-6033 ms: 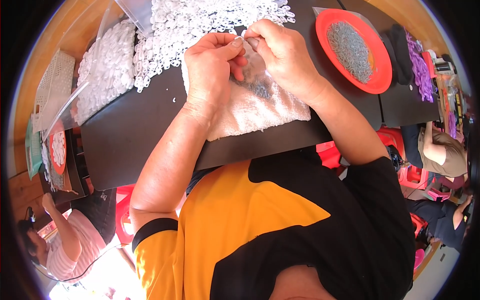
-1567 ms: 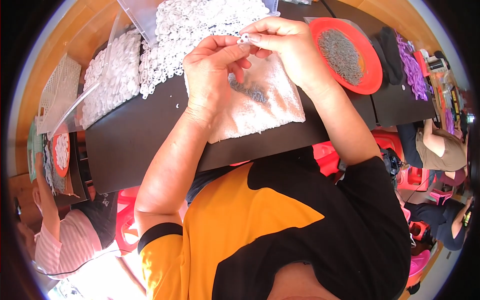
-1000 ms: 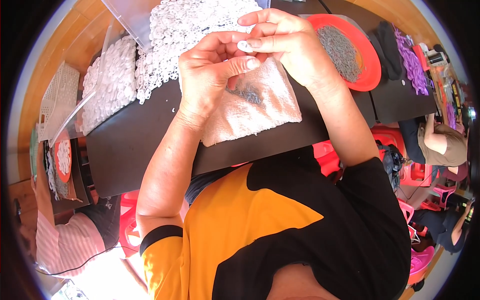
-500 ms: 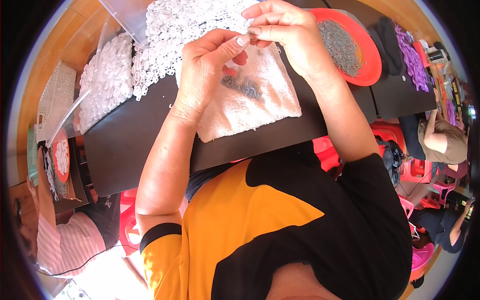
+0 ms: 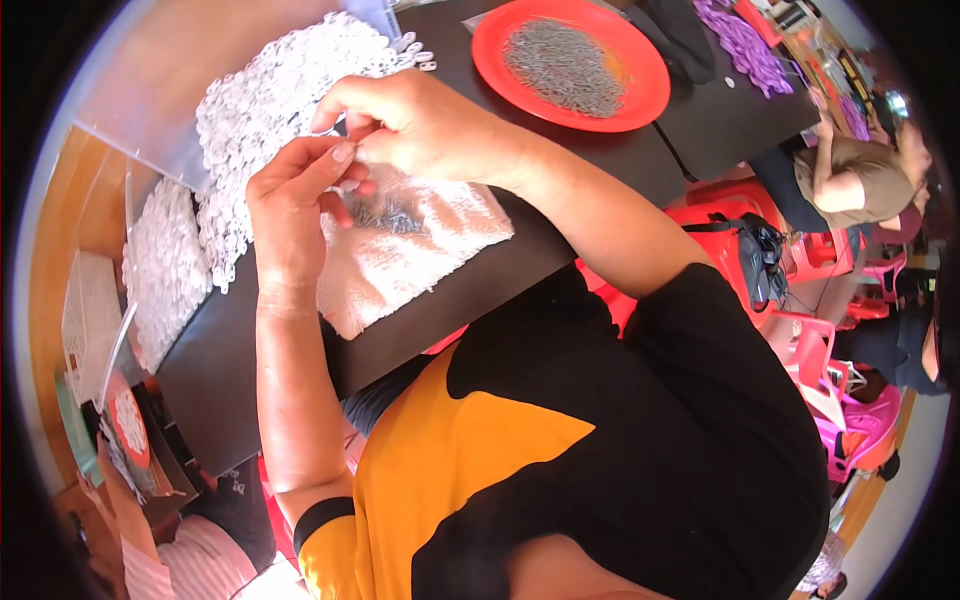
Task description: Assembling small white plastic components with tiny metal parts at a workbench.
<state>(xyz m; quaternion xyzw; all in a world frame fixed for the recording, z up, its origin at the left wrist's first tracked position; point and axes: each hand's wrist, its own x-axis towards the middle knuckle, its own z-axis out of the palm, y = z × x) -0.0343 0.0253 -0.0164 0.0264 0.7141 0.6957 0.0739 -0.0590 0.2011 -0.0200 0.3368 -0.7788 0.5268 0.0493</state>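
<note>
My left hand (image 5: 293, 200) and my right hand (image 5: 420, 125) meet fingertip to fingertip above a pale towel (image 5: 430, 265) on the dark table. Both are closed in a pinch. Whatever lies between the fingertips is too small and too covered to name. Under the hands, a little heap of thin grey metal pieces (image 5: 392, 213) rests on the towel. Just beyond my left hand spreads a large pile of small white plastic pieces with holes (image 5: 265, 95). A red plate (image 5: 652, 90) heaped with similar small grey metal pieces (image 5: 565, 65) stands beyond my right forearm.
Another white pile (image 5: 165, 270) sits at the left, near a clear plastic panel (image 5: 150, 125) and a white perforated basket (image 5: 90, 315). A dark cloth (image 5: 675, 40) and a purple bundle (image 5: 745, 45) lie at far right. Other people sit at both sides; red chairs (image 5: 820, 250) stand right.
The view has swung, so the table and piles sit turned and further left. My right fingers, partly stretched out before, are now bent over beside the left fingertips. Both hands stay together above the towel.
</note>
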